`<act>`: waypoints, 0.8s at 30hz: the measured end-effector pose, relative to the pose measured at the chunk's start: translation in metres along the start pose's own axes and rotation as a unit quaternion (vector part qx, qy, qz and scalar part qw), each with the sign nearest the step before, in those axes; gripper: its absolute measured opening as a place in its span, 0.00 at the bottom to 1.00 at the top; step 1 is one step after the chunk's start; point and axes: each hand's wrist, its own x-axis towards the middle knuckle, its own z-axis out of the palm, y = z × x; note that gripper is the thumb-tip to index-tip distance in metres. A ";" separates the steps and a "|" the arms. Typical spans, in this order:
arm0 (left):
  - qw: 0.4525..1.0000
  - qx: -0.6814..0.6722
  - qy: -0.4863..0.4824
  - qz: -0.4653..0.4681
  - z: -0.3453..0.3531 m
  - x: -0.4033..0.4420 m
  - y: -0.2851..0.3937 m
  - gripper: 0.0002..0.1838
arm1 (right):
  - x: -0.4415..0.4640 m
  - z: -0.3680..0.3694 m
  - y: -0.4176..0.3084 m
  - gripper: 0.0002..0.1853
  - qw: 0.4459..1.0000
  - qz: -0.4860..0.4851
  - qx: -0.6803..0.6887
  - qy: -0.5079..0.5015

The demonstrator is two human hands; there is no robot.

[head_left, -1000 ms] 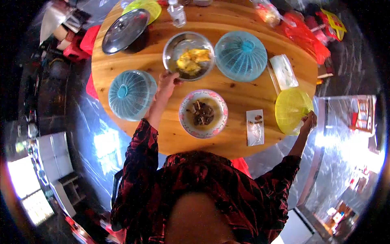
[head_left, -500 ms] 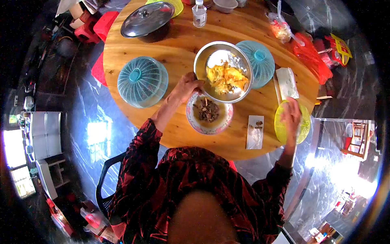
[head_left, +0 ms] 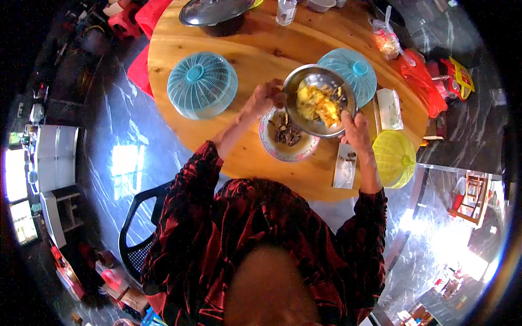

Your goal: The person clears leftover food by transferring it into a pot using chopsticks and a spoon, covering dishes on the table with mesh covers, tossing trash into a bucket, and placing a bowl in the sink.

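A shiny metal bowl (head_left: pixel 311 74) with yellow, egg-like food (head_left: pixel 318 103) in it is held above the table, tilted. My left hand (head_left: pixel 267 95) is closed on its left rim. On the lower right rim my right hand (head_left: pixel 356 131) is closed, thumb over the edge; its other fingers are partly hidden. Below and to the left, partly covered by the metal bowl, stands a pink-patterned bowl (head_left: pixel 265 140) holding dark food pieces (head_left: pixel 287 131) in liquid. Close to my right wrist are a white paper (head_left: pixel 343 175) with small dark scraps and a yellow mesh cover (head_left: pixel 392 160).
Blue mesh food covers stand at the left (head_left: pixel 202 92) and behind the metal bowl (head_left: pixel 356 68). A dark lidded pot (head_left: pixel 217 12) and a plastic bottle (head_left: pixel 286 12) are farther back. A white packet (head_left: pixel 389 108) and red bag (head_left: pixel 421 81) lie right.
My right hand has moved from over the yellow mesh cover to the metal bowl's rim and taken hold. The bowl has tilted, and the view has shifted.
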 end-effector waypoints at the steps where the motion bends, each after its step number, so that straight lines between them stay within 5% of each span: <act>1: 0.992 -0.109 0.049 0.044 -0.001 -0.002 -0.010 0.09 | -0.003 0.003 0.002 0.19 0.986 -0.028 -0.156 0.045; 2: 0.968 -0.214 0.096 0.089 -0.003 -0.002 -0.024 0.10 | -0.006 0.010 0.005 0.17 0.977 -0.012 -0.205 0.063; 4: 0.969 -0.200 0.066 0.126 -0.026 -0.011 -0.064 0.12 | -0.014 0.025 0.013 0.14 0.948 0.024 -0.302 0.093; 5: 0.985 -0.077 0.137 0.074 -0.036 -0.021 -0.094 0.11 | -0.014 0.021 0.007 0.13 0.975 0.197 -0.085 0.066; 7: 0.979 0.047 0.199 0.019 -0.038 -0.038 -0.142 0.11 | -0.015 0.011 -0.023 0.12 0.977 0.199 -0.027 0.069; 8: 0.931 -0.330 0.150 0.034 -0.028 -0.054 -0.155 0.09 | -0.016 0.006 -0.038 0.11 0.977 0.201 0.002 0.071; 10: 0.747 -0.659 0.079 0.042 -0.012 -0.083 -0.165 0.07 | -0.013 0.023 -0.049 0.11 0.966 0.176 0.048 0.184; 11: 0.901 -0.413 0.130 -0.034 -0.002 -0.098 -0.159 0.05 | -0.008 0.022 -0.060 0.11 0.957 0.197 0.082 0.198; 12: 0.971 -0.129 0.170 -0.107 0.004 -0.108 -0.153 0.05 | -0.008 0.024 -0.065 0.11 0.957 0.198 0.082 0.198; 14: 0.974 -0.102 0.159 -0.121 0.008 -0.119 -0.147 0.05 | -0.012 0.033 -0.070 0.12 0.942 0.285 0.085 0.153; 15: 0.977 -0.074 0.149 -0.135 0.009 -0.124 -0.143 0.05 | -0.019 0.048 -0.062 0.15 0.958 0.224 -0.006 0.180; 19: 0.966 -0.089 0.179 -0.166 0.017 -0.131 -0.119 0.05 | -0.018 0.047 -0.065 0.16 0.955 0.244 0.042 0.163; 22: 0.950 -0.205 0.211 -0.107 0.016 -0.133 -0.125 0.05 | -0.023 0.065 -0.056 0.16 0.965 0.169 -0.097 0.175; 24: 0.969 -0.087 0.184 -0.142 0.014 -0.134 -0.115 0.07 | -0.023 0.067 -0.055 0.18 0.962 0.185 -0.102 0.171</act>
